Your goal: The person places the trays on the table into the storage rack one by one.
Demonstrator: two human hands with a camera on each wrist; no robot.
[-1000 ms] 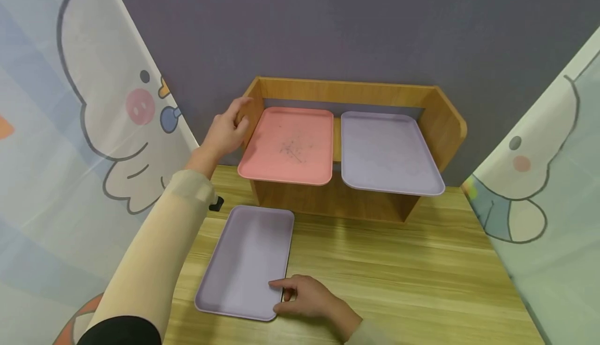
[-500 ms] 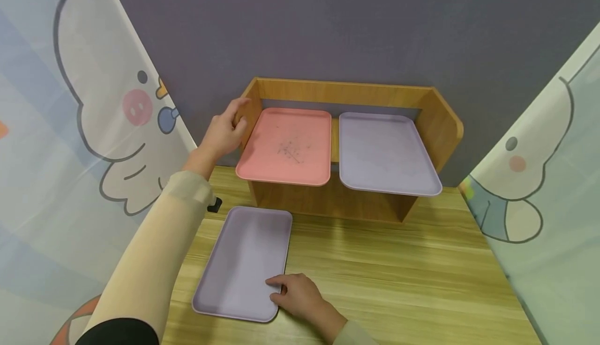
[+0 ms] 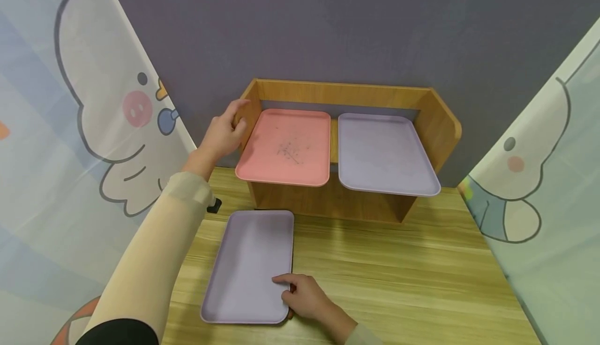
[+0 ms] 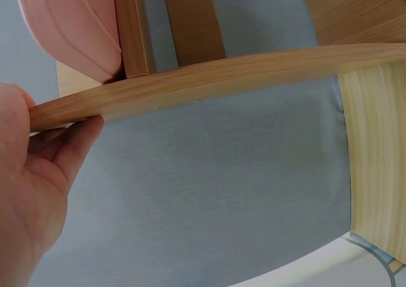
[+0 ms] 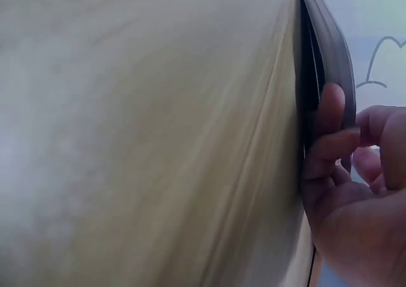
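A lilac tray [image 3: 248, 261] lies on the table in front of a small wooden shelf [image 3: 347, 90], low in the head view. My right hand [image 3: 307, 297] grips its right edge near the front corner; in the right wrist view, fingers [image 5: 331, 148] curl under the rim. Farther off, my left hand [image 3: 223, 132] holds the shelf's left side panel [image 4: 209, 77], thumb and fingers on either side of the board in the left wrist view. On the shelf top sit a pink tray [image 3: 286, 165] with a dark plant print and a second lilac tray [image 3: 386, 152], side by side.
A wood-grain table [image 3: 398, 272] stretches right of the lower tray. Behind the shelf stands a dark grey wall panel [image 3: 328, 27]. Cartoon-printed curtains [image 3: 37, 188] flank both sides. A small black object [image 3: 214, 206] shows beside the left cuff.
The lower tray has shifted a little to the right and turned straighter, with my right hand moving along at its edge. The left hand stays on the shelf panel.
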